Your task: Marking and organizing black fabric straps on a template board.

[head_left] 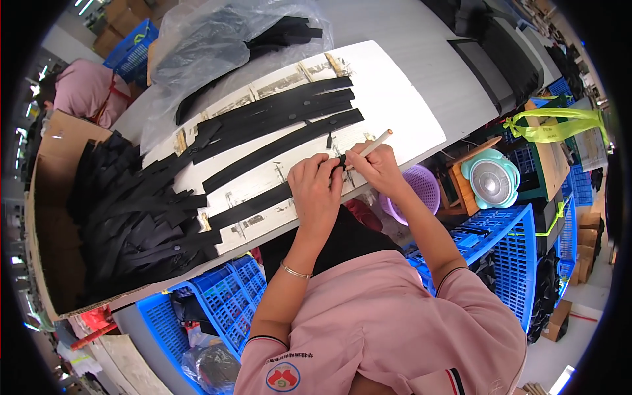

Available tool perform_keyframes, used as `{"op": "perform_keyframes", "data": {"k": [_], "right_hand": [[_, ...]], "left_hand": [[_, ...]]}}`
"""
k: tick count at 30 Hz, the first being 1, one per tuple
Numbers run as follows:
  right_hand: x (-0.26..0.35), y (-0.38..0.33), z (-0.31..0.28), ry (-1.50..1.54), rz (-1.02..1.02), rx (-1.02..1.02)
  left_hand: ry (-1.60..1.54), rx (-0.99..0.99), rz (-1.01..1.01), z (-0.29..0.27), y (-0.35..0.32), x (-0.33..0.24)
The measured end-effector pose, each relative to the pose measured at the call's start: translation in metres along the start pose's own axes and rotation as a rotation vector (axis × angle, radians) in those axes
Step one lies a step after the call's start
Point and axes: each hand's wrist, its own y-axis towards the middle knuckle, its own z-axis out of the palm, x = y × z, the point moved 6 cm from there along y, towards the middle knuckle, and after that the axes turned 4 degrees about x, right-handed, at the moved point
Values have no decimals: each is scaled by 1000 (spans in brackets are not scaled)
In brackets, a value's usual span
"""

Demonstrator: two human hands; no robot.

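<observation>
A white board (403, 99) with pencil-like marks and worn patches lies on the table, several black fabric strips (283, 149) laid across it side by side. My left hand (315, 187) is over the nearest black strip (250, 207), its fingers closed on the strip's right end and pressing it to the board. Beside it, my right hand (376, 168) grips a slim white pen (376, 142), slanted up to the right. The pen's lower tip is hidden by my fingers, close to the strip's end. A short black tab (329, 139) sticks out just above my left fingertips.
A cardboard box (49, 197) heaped with black strips stands left. Clear plastic sheeting (197, 46) covers the table's far side. Blue crates (227, 303), a purple basket (421, 187) and a turquoise fan (492, 179) sit below the near edge. A person in pink (89, 92) is at far left.
</observation>
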Motion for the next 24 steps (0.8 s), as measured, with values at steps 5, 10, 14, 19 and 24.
{"op": "perform_keyframes", "data": {"k": [5,10,14,19,24], "right_hand": [[1,0,-8,123,102,26],[-20,-4,-5,407,149,-85],[-18,-6,-3,374,77,-104],[-14,-3,-4,416,47,-108],[-14,-1,-7,359,18,-148]], "left_hand": [[7,-12,41,-2,1,-7],[104,-107,47,-16,-19,-2],[243,-75,-35,-33,-55,13],[335,-27,-82,-47,-84,32],[335,8,-52,-47,-80,33]]}}
